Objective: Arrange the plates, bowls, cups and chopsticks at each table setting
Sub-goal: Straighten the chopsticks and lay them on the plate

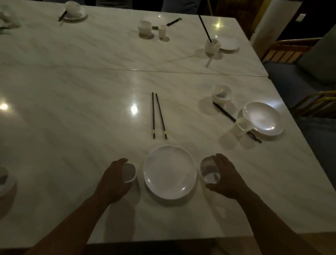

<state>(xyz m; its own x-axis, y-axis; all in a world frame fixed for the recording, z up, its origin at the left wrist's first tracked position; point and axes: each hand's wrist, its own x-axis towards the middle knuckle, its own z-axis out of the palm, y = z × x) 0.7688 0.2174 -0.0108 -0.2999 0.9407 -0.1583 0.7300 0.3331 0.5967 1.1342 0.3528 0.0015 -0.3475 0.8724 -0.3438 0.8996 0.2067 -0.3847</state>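
Head view shows your left hand [113, 180] curled round a cup [130, 174] and your right hand [227, 175] wrapped round a bowl [209, 174]. Each sits just beside the plate [170, 171], close to the near edge of the table [66, 112]; the chopsticks [158, 116] lie further in. Any hurried shift could knock either piece against the plate or tip the cup, especially in this dim light.

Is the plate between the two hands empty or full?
Empty: the plate shows only bare white surface; the chopsticks lie on the table beyond it.
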